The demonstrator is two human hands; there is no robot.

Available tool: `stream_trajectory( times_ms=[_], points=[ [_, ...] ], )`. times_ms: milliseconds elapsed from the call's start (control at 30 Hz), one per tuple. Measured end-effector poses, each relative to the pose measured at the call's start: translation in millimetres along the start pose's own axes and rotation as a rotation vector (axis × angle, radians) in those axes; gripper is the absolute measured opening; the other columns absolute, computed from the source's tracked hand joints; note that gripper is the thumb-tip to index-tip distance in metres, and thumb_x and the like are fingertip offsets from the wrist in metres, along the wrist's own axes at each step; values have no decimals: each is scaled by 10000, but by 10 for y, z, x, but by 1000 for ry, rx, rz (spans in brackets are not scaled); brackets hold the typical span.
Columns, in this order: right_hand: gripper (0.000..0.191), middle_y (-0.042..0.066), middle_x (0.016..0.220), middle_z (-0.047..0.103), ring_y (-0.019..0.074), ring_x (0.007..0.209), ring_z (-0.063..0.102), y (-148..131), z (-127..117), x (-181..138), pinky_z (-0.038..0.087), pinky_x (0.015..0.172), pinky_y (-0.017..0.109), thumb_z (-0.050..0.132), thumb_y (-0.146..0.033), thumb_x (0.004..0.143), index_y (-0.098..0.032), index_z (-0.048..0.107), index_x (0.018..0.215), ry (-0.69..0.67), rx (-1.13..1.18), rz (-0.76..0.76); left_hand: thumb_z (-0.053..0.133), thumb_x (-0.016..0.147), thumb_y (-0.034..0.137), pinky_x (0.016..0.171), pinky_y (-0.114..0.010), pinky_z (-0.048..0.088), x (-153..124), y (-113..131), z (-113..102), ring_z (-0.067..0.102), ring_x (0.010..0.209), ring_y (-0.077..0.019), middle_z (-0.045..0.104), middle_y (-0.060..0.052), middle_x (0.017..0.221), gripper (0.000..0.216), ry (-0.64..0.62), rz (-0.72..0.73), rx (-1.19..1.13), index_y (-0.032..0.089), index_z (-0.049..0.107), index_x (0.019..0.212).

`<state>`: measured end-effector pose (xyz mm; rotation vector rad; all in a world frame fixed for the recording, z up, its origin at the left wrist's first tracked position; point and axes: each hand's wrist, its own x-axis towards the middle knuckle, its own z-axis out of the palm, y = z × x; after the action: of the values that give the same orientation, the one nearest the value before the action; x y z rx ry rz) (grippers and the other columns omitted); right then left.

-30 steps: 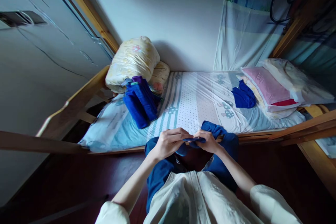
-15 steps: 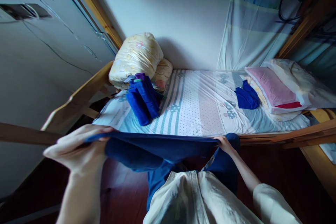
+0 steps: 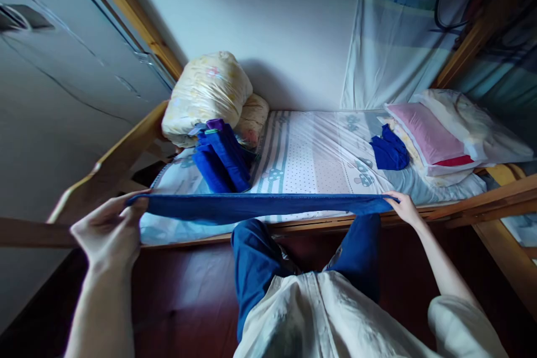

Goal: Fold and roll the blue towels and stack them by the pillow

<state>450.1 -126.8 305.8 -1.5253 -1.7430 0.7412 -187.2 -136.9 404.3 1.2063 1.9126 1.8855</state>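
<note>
A long blue cloth (image 3: 260, 205) is stretched flat and level above the front edge of the bed. My left hand (image 3: 107, 229) pinches its left end near the wooden footboard. My right hand (image 3: 403, 208) pinches its right end over the side rail. Both arms are spread wide, and the cloth hangs taut between them, hiding part of the mattress edge.
On the striped bed sheet (image 3: 312, 159) lies a stack of folded blue cloths (image 3: 222, 159) against a yellow bundled quilt (image 3: 207, 95). A crumpled blue cloth (image 3: 390, 150) sits beside a pink pillow (image 3: 425, 134). A wooden rail (image 3: 482, 204) runs along the front, with a grey cabinet (image 3: 50, 95) at left.
The cloth, bunched between both hands close together a second ago, is now pulled out full length. My left hand swung far left and my right hand moved right and up.
</note>
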Motion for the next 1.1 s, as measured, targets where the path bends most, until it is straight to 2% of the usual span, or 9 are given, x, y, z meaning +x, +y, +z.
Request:
stream_trajectory(
  times_ms=[100,200,367,533,700,833,1000,1100],
  points=[
    [397,110,955,811,289,940,774,-70,-229,-64,626,884,386,644,-538,881,-177,798,937,67,-40,5,784,577,477,519,-238,374,-27,-154,-33,474,579,-109,641,10,660,351,-88,18,118,209,818,801],
    [473,118,922,813,288,890,776,-108,-399,-192,634,827,371,658,-610,860,-167,812,918,70,-67,46,744,540,525,448,-217,318,-58,-246,-115,424,506,-99,588,23,563,381,-229,-61,260,216,807,755],
    [516,124,951,815,282,917,771,-127,-651,-363,617,864,359,643,-650,859,-174,838,900,-15,-115,105,748,540,628,422,-215,359,-125,-302,-219,469,447,-111,530,28,467,446,-527,-174,281,211,773,696],
    [508,119,949,820,296,914,775,-70,-796,-292,622,851,361,689,-651,820,-176,849,904,-110,-191,203,749,527,833,394,-223,384,-158,-312,-109,478,403,-111,554,16,457,658,-662,-206,235,192,719,673],
    [338,93,843,818,306,794,779,-121,-841,8,603,674,317,772,-524,785,-204,858,852,-107,-372,240,772,513,825,420,-258,482,-75,-337,164,548,392,-137,667,-22,521,682,-644,-202,185,178,692,713],
    [254,67,718,797,272,707,767,-259,-897,286,556,617,284,804,-483,769,-244,860,835,-44,-577,208,786,489,813,485,-315,579,47,-384,376,649,458,-193,708,-43,563,731,-586,-213,130,150,694,784],
    [322,19,441,656,226,549,722,-362,-940,467,561,599,270,728,-437,857,-178,851,1003,-5,-510,238,819,467,797,663,-446,675,149,-433,474,752,670,-288,733,-71,645,789,-492,-214,44,108,698,831],
    [309,48,546,726,224,524,727,-318,-907,452,572,537,272,728,-384,864,-146,842,1026,-3,-372,287,840,449,782,728,-492,678,127,-477,437,760,696,-307,734,-79,670,807,-465,-225,38,93,708,847]
  ],
)
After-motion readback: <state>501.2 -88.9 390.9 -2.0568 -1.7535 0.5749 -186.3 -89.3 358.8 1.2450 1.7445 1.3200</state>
